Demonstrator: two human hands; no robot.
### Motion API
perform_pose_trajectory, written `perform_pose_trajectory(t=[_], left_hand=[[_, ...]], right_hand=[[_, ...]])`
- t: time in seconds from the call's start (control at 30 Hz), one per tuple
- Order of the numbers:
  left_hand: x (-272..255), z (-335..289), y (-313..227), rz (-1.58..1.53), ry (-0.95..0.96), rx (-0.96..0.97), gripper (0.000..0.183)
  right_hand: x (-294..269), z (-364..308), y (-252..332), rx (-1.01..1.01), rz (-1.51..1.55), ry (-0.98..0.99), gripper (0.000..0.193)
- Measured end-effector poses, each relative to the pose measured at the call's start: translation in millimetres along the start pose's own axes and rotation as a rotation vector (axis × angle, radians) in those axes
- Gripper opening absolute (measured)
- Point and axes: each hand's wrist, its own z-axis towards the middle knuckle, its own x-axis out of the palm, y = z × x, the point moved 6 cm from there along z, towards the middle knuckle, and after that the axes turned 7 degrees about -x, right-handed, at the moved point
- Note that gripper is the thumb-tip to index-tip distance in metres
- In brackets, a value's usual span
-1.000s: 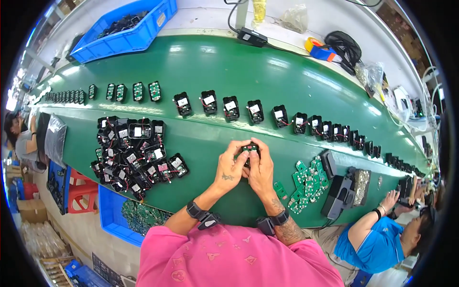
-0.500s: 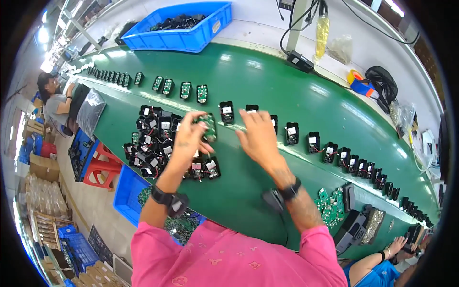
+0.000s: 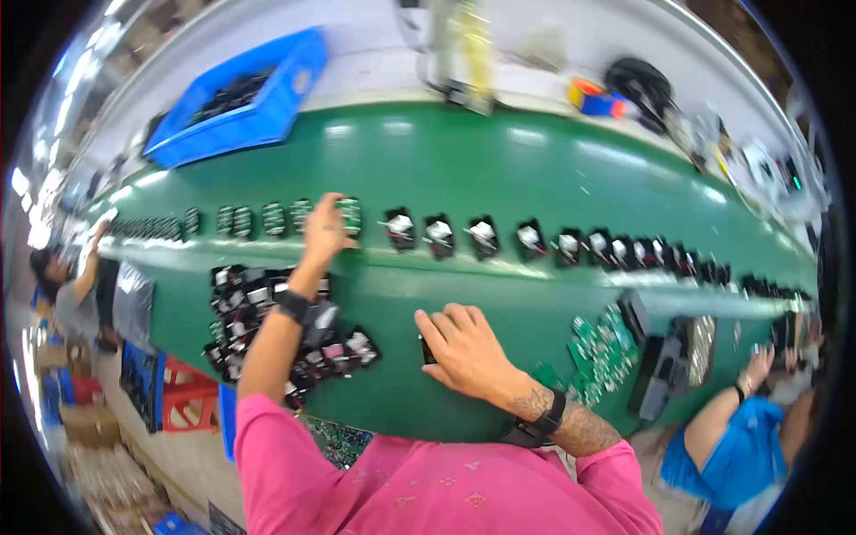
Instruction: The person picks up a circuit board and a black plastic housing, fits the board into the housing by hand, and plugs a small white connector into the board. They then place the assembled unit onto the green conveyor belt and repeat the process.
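Observation:
My left hand (image 3: 326, 234) is closed on a small black housing with a green circuit board (image 3: 350, 217), at the right end of a row of similar board-topped housings (image 3: 274, 218). Nearer to me, my right hand (image 3: 471, 349) is curled over a black housing (image 3: 429, 350), mostly hidden under the fingers. Black housings with white labels and wires (image 3: 482, 235) continue the row to the right. Beside my left forearm lies a heap of black housings (image 3: 254, 299), some with thin wires showing.
A blue bin (image 3: 303, 76) with dark parts stands at the back left. Loose green circuit boards (image 3: 602, 352) lie right of my right hand, near a black device (image 3: 660, 374). Co-workers sit at both ends of the green table (image 3: 499, 294). Some cables lie at the back.
My left hand has carried the board-topped housing up to the row's end. My right hand has drawn back from the row toward me and covers a black housing. The view has shifted and blurred.

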Motion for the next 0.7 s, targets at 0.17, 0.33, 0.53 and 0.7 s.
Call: perform_pose_trajectory(t=[0.17, 0.33, 0.53, 0.7], left_hand=[[-52.2, -14.2, -8.9, 0.638, -0.358, 0.345, 0.052], [43.1, -193.9, -162.7, 0.097, 0.617, 0.042, 0.079], [116.7, -274.1, -123.8, -0.215, 0.571, 0.309, 0.070], [150.2, -286.6, -139.4, -0.344, 0.570, 0.185, 0.052]], right_hand=[[-0.1, -44.9, 1.0, 0.129, 0.121, -0.046, 0.057], [-31.9, -83.7, -11.9, 0.280, 0.361, -0.344, 0.039], [-34.0, -104.0, -16.0, 0.325, 0.575, -0.462, 0.026], [-32.1, -139.6, -30.3, 0.466, 0.599, -0.519, 0.016]])
